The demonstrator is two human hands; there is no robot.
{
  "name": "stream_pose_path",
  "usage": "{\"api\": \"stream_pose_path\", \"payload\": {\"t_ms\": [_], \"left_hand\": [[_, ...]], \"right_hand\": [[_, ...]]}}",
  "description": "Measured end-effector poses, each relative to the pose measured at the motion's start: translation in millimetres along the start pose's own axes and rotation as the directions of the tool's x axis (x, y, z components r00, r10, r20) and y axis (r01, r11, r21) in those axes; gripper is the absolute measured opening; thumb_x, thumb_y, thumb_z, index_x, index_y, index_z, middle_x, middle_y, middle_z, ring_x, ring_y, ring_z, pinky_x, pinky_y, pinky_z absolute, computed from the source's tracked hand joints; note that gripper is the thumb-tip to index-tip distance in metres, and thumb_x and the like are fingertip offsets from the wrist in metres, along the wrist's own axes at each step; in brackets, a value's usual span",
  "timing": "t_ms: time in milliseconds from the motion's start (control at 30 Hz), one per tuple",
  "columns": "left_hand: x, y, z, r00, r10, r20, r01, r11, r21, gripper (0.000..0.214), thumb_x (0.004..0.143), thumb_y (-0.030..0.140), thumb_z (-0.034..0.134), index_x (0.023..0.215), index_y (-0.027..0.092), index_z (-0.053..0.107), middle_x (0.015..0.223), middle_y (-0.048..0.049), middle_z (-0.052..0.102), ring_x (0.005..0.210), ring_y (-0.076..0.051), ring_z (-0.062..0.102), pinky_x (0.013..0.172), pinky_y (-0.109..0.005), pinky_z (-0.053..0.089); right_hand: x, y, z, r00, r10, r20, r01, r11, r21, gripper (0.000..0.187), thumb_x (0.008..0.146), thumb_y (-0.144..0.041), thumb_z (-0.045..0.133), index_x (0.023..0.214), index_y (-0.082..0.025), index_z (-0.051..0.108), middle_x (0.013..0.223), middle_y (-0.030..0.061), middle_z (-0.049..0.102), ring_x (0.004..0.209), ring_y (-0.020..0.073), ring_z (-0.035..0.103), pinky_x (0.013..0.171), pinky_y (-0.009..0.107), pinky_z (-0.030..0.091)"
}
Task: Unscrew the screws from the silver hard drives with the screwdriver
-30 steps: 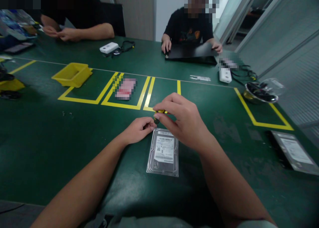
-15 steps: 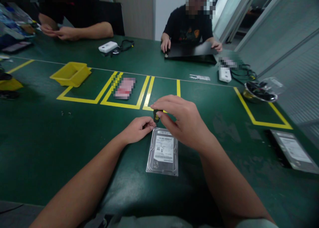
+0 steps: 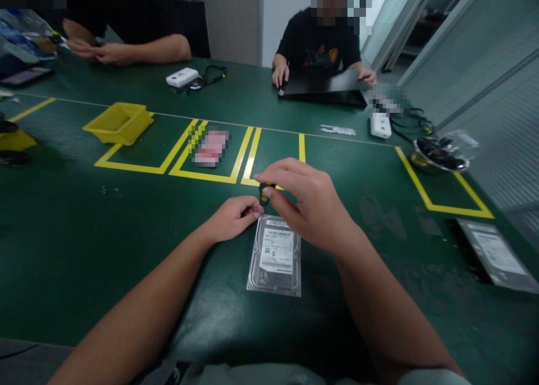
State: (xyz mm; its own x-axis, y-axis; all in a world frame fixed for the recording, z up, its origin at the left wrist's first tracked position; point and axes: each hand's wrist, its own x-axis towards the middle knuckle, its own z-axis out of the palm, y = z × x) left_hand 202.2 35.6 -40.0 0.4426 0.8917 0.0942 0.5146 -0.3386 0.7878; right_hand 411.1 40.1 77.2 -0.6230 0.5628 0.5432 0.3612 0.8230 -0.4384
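A silver hard drive [image 3: 275,256] lies flat on the green table in front of me, its white label facing up. My right hand [image 3: 305,200] grips a short black-and-yellow screwdriver [image 3: 264,194] from above, the handle upright over the drive's far left corner. Beside that same corner, the fingers of my left hand [image 3: 236,216] are pinched together near the screwdriver's lower end. Whatever sits between those fingertips is too small to make out. My right hand covers the drive's far right corner.
Two small screws [image 3: 110,191] lie to the left. Farther off are a yellow bin [image 3: 120,124], a pink card-like item [image 3: 211,148] and a bowl of dark parts [image 3: 440,155]. Another drive [image 3: 494,253] rests at right. Across the table, one person holds a black panel [image 3: 322,87]; another sits left.
Both my hands, the screwdriver and the hard drive keep practically the same place. The view shifts very slightly.
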Motion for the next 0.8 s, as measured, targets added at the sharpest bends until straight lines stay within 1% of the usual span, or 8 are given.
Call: {"api": "stream_pose_path", "payload": {"t_ms": [133, 333, 500, 667, 800], "left_hand": [[-0.1, -1.0, 0.9, 1.0, 0.004, -0.003, -0.004, 1.0, -0.001, 0.012, 0.09, 0.02, 0.056, 0.095, 0.015, 0.066, 0.087, -0.0016, 0.067, 0.078, -0.017, 0.058, 0.072, -0.027, 0.043], [0.4, -0.9, 1.2, 1.0, 0.008, -0.003, -0.008, 1.0, 0.014, 0.012, 0.09, 0.021, 0.056, 0.094, 0.015, 0.065, 0.086, -0.0018, 0.067, 0.077, -0.017, 0.059, 0.071, -0.027, 0.042], [0.1, -1.6, 1.2, 1.0, 0.016, -0.003, -0.016, 1.0, 0.008, 0.011, 0.089, 0.019, 0.055, 0.094, 0.016, 0.065, 0.086, -0.0012, 0.067, 0.078, -0.016, 0.059, 0.072, -0.027, 0.042], [0.3, -4.1, 2.4, 1.0, 0.023, -0.002, -0.023, 1.0, 0.015, 0.012, 0.089, 0.019, 0.054, 0.095, 0.016, 0.065, 0.09, -0.0023, 0.068, 0.081, -0.017, 0.06, 0.074, -0.028, 0.043], [0.9, -3.4, 2.4, 1.0, 0.029, -0.004, -0.029, 0.999, 0.021, 0.012, 0.089, 0.018, 0.054, 0.093, 0.016, 0.065, 0.089, -0.0018, 0.067, 0.08, -0.017, 0.059, 0.073, -0.028, 0.043]], "right_hand": [[-0.1, 0.3, 1.3, 1.0, -0.008, -0.019, 0.007, 1.0, -0.003, 0.025, 0.094, -0.015, 0.049, 0.11, -0.011, 0.069, 0.105, 0.0107, 0.068, 0.098, 0.0174, 0.063, 0.089, 0.032, 0.051], [-0.3, 0.6, 2.2, 1.0, 0.009, -0.011, -0.009, 1.0, -0.007, 0.024, 0.095, -0.016, 0.049, 0.11, -0.015, 0.067, 0.105, 0.0091, 0.067, 0.098, 0.0166, 0.062, 0.088, 0.032, 0.051], [-0.4, 0.6, 2.2, 1.0, 0.006, -0.014, -0.006, 1.0, -0.011, 0.024, 0.095, -0.016, 0.05, 0.111, -0.012, 0.068, 0.105, 0.0102, 0.067, 0.098, 0.0165, 0.062, 0.088, 0.031, 0.051], [-1.1, 1.4, 4.0, 0.999, 0.012, -0.033, -0.014, 0.999, -0.041, 0.022, 0.095, -0.018, 0.052, 0.109, -0.015, 0.067, 0.102, 0.0086, 0.066, 0.095, 0.0163, 0.062, 0.084, 0.031, 0.051], [-1.6, 2.2, 4.1, 0.999, 0.004, -0.037, -0.005, 0.999, -0.044, 0.022, 0.096, -0.02, 0.052, 0.11, -0.015, 0.067, 0.104, 0.0088, 0.067, 0.096, 0.0167, 0.062, 0.085, 0.031, 0.051]]}}
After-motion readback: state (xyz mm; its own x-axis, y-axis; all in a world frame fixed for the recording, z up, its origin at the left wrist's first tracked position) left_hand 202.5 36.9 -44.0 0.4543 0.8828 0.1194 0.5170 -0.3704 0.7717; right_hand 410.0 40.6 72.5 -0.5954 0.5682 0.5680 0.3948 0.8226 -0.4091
